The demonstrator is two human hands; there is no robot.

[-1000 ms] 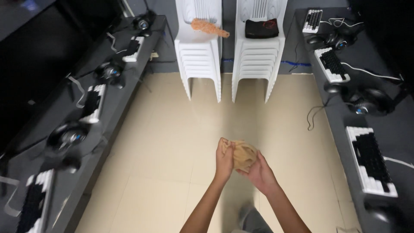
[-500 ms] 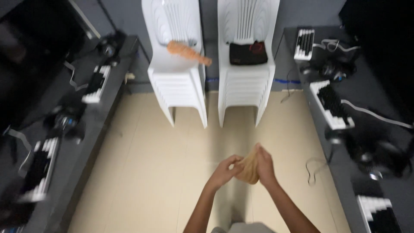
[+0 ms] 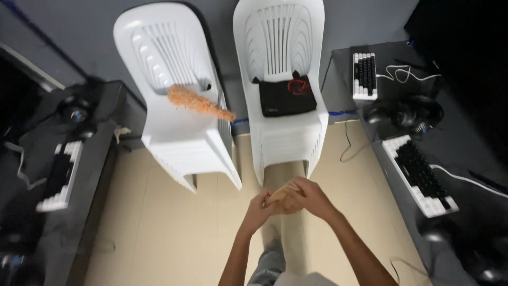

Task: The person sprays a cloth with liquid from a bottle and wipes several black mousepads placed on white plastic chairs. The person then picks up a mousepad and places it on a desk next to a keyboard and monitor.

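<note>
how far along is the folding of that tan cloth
Looks done: the tan cloth is bunched small. In hand: left hand and right hand both clutch it before the white chairs. Left: it is not yet set down anywhere.

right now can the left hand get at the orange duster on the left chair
Probably not at once. The left hand is closed with the right hand around a tan cloth, and the orange duster lies well beyond it on the left white chair. Open floor between leaves the path free.
</note>
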